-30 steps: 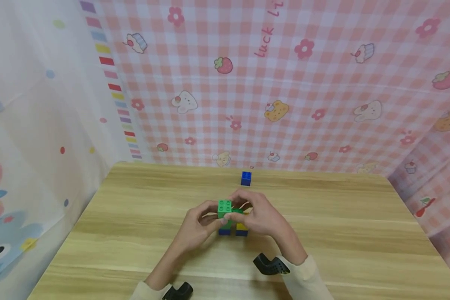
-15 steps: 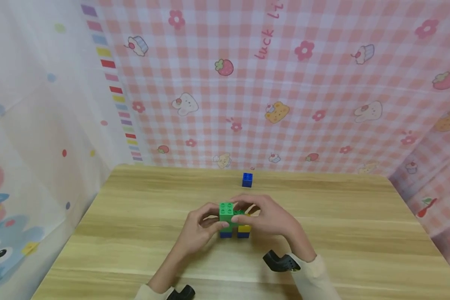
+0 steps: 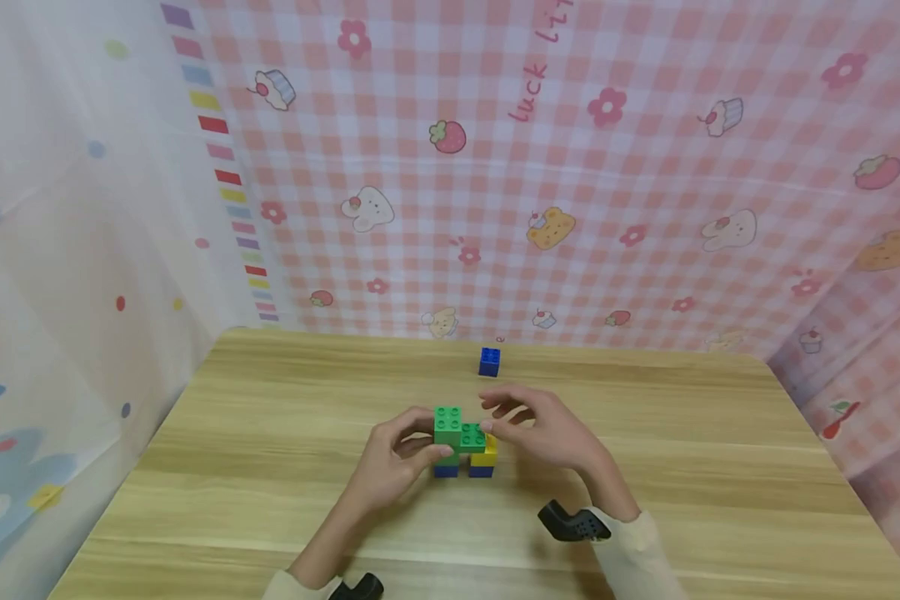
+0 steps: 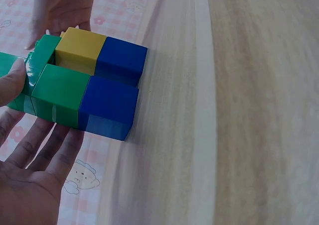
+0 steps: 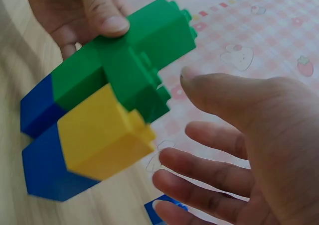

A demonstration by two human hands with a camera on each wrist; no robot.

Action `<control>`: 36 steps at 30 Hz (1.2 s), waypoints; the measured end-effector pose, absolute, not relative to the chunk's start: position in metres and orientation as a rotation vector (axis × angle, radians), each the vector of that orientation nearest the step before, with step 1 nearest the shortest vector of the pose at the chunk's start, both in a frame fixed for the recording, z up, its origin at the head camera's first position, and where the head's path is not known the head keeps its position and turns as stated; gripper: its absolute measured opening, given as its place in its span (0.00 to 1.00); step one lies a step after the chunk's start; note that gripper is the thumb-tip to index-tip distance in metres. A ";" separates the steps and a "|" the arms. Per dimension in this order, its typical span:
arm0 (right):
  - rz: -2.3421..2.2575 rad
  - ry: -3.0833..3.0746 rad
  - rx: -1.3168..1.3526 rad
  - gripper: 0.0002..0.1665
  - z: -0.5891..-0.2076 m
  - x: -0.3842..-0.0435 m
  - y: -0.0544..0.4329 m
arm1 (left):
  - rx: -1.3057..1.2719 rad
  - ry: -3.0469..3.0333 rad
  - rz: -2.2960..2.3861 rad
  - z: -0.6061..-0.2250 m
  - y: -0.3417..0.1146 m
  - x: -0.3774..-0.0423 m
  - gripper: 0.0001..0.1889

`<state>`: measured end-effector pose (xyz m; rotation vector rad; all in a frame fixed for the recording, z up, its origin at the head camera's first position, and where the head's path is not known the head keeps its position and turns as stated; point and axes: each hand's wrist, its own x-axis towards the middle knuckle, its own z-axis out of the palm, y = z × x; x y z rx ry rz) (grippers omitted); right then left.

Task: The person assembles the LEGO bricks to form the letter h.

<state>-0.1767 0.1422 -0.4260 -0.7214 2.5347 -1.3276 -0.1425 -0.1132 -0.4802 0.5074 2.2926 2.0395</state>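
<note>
A small structure of toy building blocks stands on the table, in the middle of the head view. Its taller column has a blue block at the bottom with green above. Beside that is a second column, a yellow block on a blue block. A green block bridges the two columns. My left hand holds the tall green column, thumb on the near side and fingers behind. My right hand hovers just right of the structure, fingers spread and slightly bent, holding nothing.
A loose blue block sits behind the structure, near the far edge of the wooden table. Pink checked cloth hangs beyond that edge, and a white printed cloth hangs on the left.
My right hand has let go of the structure and drawn back to the right, uncovering the bridging green block. My left hand keeps its hold.
</note>
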 end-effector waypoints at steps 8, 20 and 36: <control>-1.348 2.611 -0.614 0.27 -0.435 -0.187 0.149 | 0.479 2.302 2.021 -0.478 -0.112 -0.143 0.16; -1.349 2.659 -0.518 0.31 -0.448 -0.206 0.153 | 0.494 2.292 2.032 -0.481 -0.112 -0.143 0.17; -1.400 2.670 -0.368 0.36 -0.463 -0.233 0.147 | 0.492 2.290 2.021 -0.482 -0.114 -0.143 0.17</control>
